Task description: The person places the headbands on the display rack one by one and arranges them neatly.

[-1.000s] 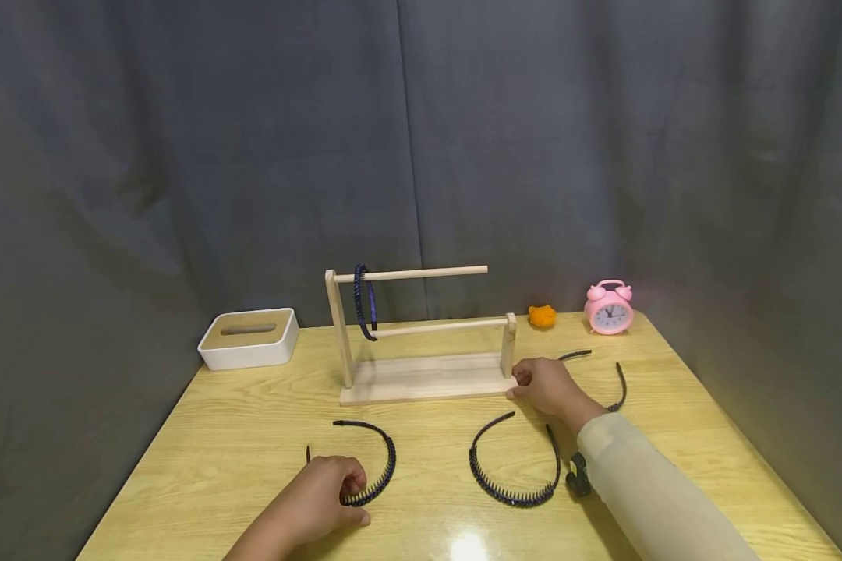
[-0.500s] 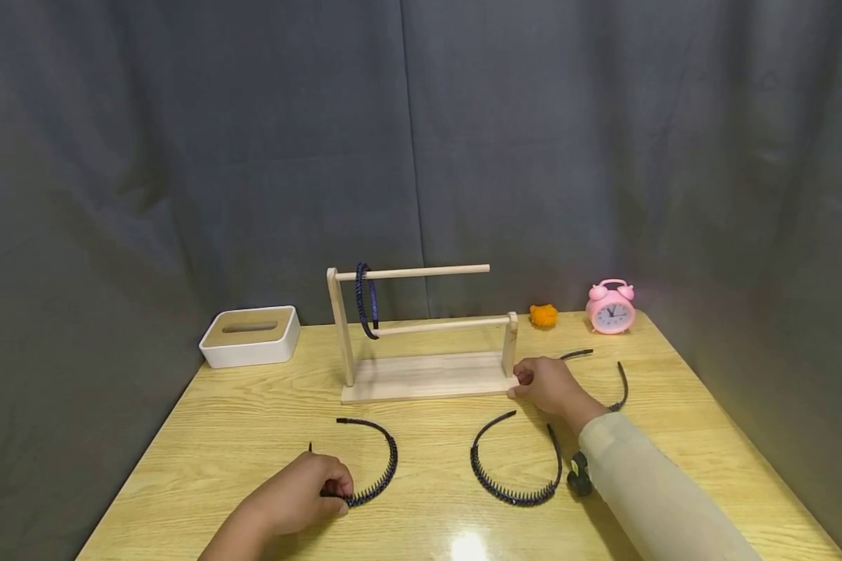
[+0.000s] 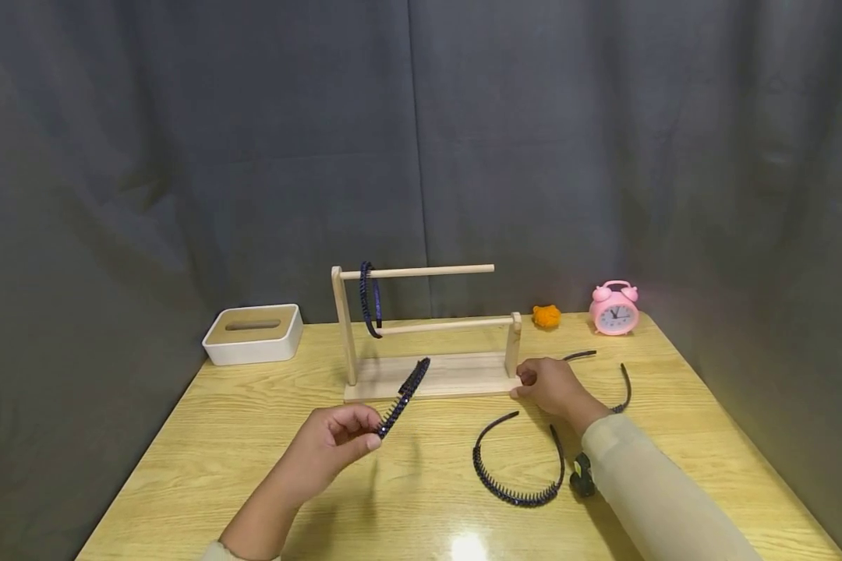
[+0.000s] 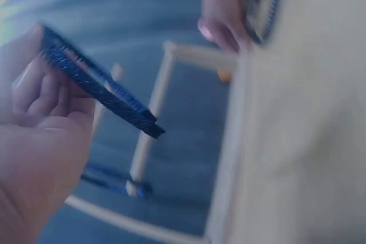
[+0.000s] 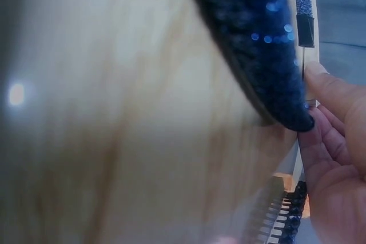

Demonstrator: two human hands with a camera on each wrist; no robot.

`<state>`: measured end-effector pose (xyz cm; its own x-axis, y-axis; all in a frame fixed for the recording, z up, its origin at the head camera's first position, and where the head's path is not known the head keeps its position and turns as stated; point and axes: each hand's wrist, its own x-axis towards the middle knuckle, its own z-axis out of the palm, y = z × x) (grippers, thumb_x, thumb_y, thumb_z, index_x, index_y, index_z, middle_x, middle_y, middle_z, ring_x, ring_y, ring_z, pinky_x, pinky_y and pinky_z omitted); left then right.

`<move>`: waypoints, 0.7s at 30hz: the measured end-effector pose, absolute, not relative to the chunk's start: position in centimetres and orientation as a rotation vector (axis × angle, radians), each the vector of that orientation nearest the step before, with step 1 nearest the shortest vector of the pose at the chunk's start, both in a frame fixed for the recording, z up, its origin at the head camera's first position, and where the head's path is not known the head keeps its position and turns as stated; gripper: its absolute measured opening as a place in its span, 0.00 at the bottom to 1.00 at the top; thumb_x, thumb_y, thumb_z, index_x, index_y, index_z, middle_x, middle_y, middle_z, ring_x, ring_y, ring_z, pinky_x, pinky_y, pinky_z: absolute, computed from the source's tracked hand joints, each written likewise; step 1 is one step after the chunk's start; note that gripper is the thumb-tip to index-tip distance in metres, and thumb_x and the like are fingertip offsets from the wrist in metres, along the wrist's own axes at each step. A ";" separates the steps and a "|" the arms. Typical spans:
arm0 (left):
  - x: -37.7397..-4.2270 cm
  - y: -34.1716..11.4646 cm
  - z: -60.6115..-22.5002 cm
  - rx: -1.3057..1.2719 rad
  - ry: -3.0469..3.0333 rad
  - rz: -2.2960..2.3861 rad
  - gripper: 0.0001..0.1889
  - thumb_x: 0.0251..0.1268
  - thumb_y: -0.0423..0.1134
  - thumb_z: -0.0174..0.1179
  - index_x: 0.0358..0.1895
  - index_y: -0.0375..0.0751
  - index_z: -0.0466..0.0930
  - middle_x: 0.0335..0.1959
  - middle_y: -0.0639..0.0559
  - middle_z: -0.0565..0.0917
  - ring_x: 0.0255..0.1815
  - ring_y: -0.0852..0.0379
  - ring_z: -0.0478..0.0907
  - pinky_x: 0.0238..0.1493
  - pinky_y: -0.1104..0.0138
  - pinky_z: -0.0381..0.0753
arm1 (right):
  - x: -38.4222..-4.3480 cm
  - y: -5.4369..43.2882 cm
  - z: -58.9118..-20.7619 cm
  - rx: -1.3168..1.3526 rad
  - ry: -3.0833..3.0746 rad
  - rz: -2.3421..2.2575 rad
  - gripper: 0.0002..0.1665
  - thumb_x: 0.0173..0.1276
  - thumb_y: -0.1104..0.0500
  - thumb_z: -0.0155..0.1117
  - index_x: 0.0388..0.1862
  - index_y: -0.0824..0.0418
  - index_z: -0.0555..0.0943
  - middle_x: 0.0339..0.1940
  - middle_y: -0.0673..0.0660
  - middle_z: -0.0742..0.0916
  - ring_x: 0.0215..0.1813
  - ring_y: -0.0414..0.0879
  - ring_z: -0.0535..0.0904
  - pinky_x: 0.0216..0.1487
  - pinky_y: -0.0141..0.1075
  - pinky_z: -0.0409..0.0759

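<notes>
My left hand [image 3: 330, 448] pinches a dark blue toothed headband [image 3: 405, 396] between thumb and fingers, held tilted above the table. In the left wrist view, the headband's [image 4: 103, 87] two ends point away from the palm. At the right end of a wooden rack [image 3: 456, 375], my right hand [image 3: 553, 387] grips the base, thumb in front. One headband [image 3: 365, 296] hangs on the rack's upper rod, near the left post. Another headband [image 3: 519, 497] lies on the table in front of my right hand. A further one [image 3: 626, 389] is partly hidden behind my right forearm.
A white tissue box [image 3: 252, 335] with a wood-coloured lid stands at the back left. Behind the rack's right end sits a small orange fuzzy object [image 3: 546, 315]. A pink alarm clock [image 3: 613, 308] is at the back right. Grey curtains surround the table [image 3: 203, 467].
My left hand has taken hold of the left headband, lifted it off the table and carried it forward and right. The right hand stays at the rack's base.
</notes>
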<state>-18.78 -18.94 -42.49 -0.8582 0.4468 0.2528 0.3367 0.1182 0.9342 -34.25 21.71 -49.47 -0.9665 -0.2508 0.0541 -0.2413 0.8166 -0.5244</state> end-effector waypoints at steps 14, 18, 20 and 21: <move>-23.8 -13.0 -35.3 0.851 1.744 2.666 0.20 0.81 0.20 0.53 0.44 0.50 0.88 0.38 0.59 0.87 0.44 0.63 0.84 0.57 0.74 0.85 | -34.5 22.0 -49.5 -0.406 2.983 -0.872 0.21 0.71 0.54 0.80 0.56 0.65 0.89 0.46 0.58 0.93 0.52 0.53 0.88 0.59 0.53 0.86; -25.5 -11.9 -34.1 0.713 1.706 2.818 0.19 0.82 0.19 0.52 0.42 0.48 0.86 0.37 0.58 0.85 0.42 0.62 0.83 0.53 0.74 0.84 | -34.5 22.0 -49.6 -0.399 2.980 -0.872 0.21 0.72 0.54 0.80 0.57 0.64 0.89 0.46 0.57 0.93 0.52 0.52 0.87 0.60 0.53 0.86; -26.3 -11.5 -33.5 0.682 1.694 2.865 0.18 0.82 0.20 0.53 0.42 0.47 0.86 0.37 0.58 0.85 0.41 0.62 0.83 0.50 0.75 0.84 | -34.4 21.9 -49.7 -0.399 2.986 -0.866 0.20 0.72 0.54 0.80 0.56 0.64 0.89 0.46 0.56 0.93 0.52 0.51 0.87 0.60 0.53 0.86; -26.7 -11.3 -33.2 0.675 1.688 2.883 0.17 0.82 0.20 0.54 0.42 0.47 0.86 0.37 0.57 0.85 0.41 0.62 0.83 0.50 0.75 0.84 | -34.4 21.9 -49.7 -0.398 2.990 -0.866 0.20 0.72 0.54 0.80 0.56 0.64 0.89 0.46 0.56 0.93 0.52 0.51 0.87 0.60 0.53 0.86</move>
<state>-26.68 -11.32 -33.20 -0.8876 -0.0300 0.4597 0.4155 -0.4829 0.7708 -34.40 21.85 -49.67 -0.9678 -0.2424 0.0672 -0.2408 0.8156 -0.5262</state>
